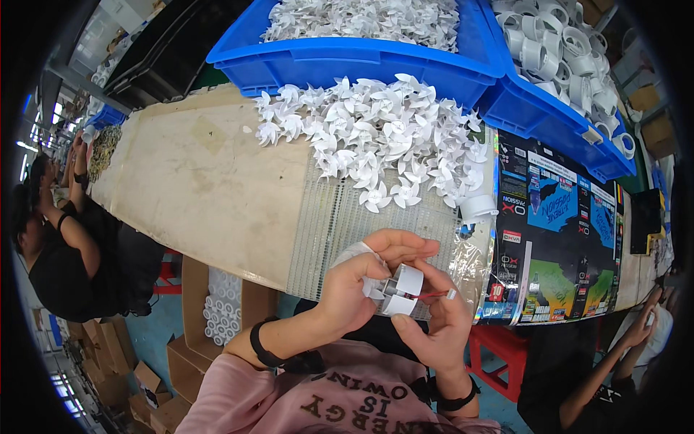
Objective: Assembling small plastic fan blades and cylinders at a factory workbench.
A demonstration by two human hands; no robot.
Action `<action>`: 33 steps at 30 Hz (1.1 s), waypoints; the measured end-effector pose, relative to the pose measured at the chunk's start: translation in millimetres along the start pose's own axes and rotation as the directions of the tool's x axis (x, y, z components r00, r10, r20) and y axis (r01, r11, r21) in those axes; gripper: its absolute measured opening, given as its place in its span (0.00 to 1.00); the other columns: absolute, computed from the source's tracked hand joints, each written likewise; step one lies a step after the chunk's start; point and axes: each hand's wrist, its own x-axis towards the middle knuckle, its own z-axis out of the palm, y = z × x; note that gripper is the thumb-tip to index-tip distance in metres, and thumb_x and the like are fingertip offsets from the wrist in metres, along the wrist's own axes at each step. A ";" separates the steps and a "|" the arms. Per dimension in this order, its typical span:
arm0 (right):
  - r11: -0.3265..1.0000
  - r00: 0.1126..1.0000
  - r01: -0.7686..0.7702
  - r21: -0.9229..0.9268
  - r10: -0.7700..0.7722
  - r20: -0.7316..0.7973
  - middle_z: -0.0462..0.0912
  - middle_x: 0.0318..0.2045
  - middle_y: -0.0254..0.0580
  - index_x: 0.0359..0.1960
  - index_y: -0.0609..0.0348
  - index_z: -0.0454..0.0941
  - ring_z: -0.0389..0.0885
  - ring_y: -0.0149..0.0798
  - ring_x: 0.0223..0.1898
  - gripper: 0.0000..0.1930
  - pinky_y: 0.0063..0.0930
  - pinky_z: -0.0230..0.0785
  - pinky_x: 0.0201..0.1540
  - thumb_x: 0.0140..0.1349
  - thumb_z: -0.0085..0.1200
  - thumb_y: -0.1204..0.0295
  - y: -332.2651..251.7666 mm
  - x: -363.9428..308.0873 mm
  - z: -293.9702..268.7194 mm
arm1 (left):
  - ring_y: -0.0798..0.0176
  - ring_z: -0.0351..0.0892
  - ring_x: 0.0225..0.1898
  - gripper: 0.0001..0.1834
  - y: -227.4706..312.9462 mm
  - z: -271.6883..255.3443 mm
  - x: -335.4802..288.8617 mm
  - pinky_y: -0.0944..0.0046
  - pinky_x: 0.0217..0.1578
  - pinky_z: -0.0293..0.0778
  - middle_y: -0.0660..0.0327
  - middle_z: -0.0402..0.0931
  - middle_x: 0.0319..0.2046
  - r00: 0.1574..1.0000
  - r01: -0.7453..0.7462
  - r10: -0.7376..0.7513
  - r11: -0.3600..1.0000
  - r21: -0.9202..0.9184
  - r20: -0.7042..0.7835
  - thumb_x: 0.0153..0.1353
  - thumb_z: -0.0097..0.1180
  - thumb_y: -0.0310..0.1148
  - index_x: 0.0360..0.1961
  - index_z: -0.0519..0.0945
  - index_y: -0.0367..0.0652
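Note:
Close to my body, over the table's near edge, both hands hold a small fan (403, 291). It has a white round housing, a grey motor part at its middle and thin red and dark wires ending in a white plug (451, 294). My left hand (345, 289) is closed at its left side, where a white blade shows by the thumb. Something white also lies along that hand's fingers; I cannot make out what. Around the right side of the housing, my right hand (444, 329) curls its fingers and thumb. A heap of white fan blades (383, 130) lies beyond my hands.
Behind the heap stands a blue bin (361, 61) full of white blades. A second blue bin (553, 123) holds white rings. One white ring (477, 208) rests near a black printed sheet (553, 231). Cartons (195, 311) stand lower left. People sit on both sides.

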 end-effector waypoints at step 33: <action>0.796 0.924 0.380 -0.472 -0.297 0.242 0.74 0.47 0.66 0.58 0.74 0.63 0.79 0.57 0.45 0.37 0.37 0.75 0.45 0.48 0.67 0.70 -27.8 13.9 5.5 | 0.55 0.66 0.60 0.24 16.9 7.1 -18.9 0.58 0.62 0.60 0.46 0.66 0.59 0.992 -0.120 0.084 0.879 0.462 0.098 0.69 0.33 0.38 0.57 0.66 0.30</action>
